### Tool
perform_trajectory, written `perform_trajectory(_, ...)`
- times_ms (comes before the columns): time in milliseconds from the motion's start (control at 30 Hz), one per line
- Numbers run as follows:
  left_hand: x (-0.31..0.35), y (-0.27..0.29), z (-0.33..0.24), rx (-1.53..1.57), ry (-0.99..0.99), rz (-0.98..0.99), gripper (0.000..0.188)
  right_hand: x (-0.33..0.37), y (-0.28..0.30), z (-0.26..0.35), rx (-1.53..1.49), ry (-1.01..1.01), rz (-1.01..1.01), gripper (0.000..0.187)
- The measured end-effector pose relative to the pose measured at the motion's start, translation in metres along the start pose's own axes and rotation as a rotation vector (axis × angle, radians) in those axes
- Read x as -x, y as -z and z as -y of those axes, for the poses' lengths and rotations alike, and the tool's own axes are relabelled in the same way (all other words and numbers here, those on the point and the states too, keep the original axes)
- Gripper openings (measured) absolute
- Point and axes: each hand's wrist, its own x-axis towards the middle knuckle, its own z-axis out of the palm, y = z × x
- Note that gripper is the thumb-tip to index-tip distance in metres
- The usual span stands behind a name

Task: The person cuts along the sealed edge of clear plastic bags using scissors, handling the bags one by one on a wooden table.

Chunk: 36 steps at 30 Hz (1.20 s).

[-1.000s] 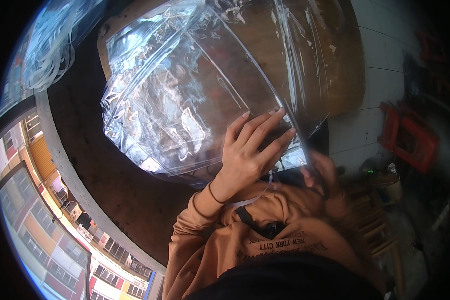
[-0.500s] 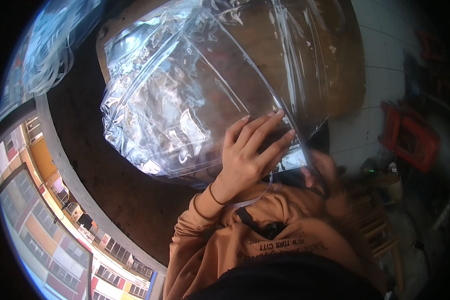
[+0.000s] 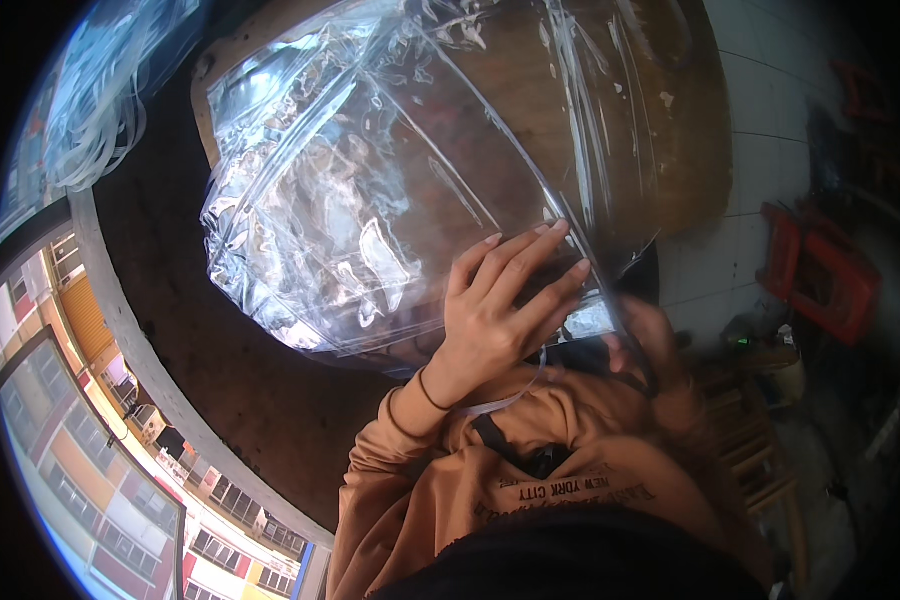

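A large sheet of clear, glossy plastic (image 3: 340, 220) lies crumpled on a brown wooden work surface (image 3: 695, 150), with a straight seam or edge running from the top toward me. My left hand (image 3: 505, 305) rests flat on the plastic, fingers extended and slightly apart, their tips along that edge. On the right, my right hand (image 3: 652, 335) is dim and a little blurred. The dark end of the edge passes between its thumb and fingers, which look closed on it. A thin whitish strip (image 3: 500, 405) curves in front of my sweatshirt, close to my left wrist.
Bundled translucent plastic strips (image 3: 105, 120) hang at the upper left. A curved pale ledge (image 3: 160, 370) borders the left side, with buildings beyond. To the right are a red plastic stool (image 3: 820, 270), white floor tiles (image 3: 760, 100) and a wooden slatted piece (image 3: 755, 450).
My right hand has shifted very slightly at the edge of the plastic. My left hand stays in place.
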Motion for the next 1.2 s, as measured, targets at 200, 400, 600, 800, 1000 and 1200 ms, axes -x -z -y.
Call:
perform_trajectory(200, -0.001, 0.001, 0.000, 0.007, -0.004, 0.001, 0.037, 0.000, 0.000, 0.000, 0.048, 0.033, -0.020, 0.075)
perform_trajectory(400, -0.001, 0.002, 0.001, 0.015, -0.013, 0.004, 0.037, -0.005, -0.001, 0.003, 0.075, 0.092, 0.029, 0.075)
perform_trajectory(600, -0.001, 0.000, 0.002, 0.003, -0.021, 0.004, 0.037, -0.006, 0.000, 0.002, 0.051, 0.057, 0.005, 0.073)
perform_trajectory(800, 0.000, 0.001, 0.002, -0.003, -0.020, -0.002, 0.038, -0.007, 0.001, 0.004, 0.134, 0.089, 0.010, 0.074)
perform_trajectory(1000, -0.001, 0.001, 0.002, 0.009, -0.023, -0.008, 0.037, -0.008, -0.003, 0.010, 0.153, 0.125, 0.008, 0.074)
perform_trajectory(1200, -0.001, 0.000, 0.003, -0.002, -0.031, -0.015, 0.036, -0.006, -0.003, 0.011, 0.200, 0.062, -0.039, 0.072)
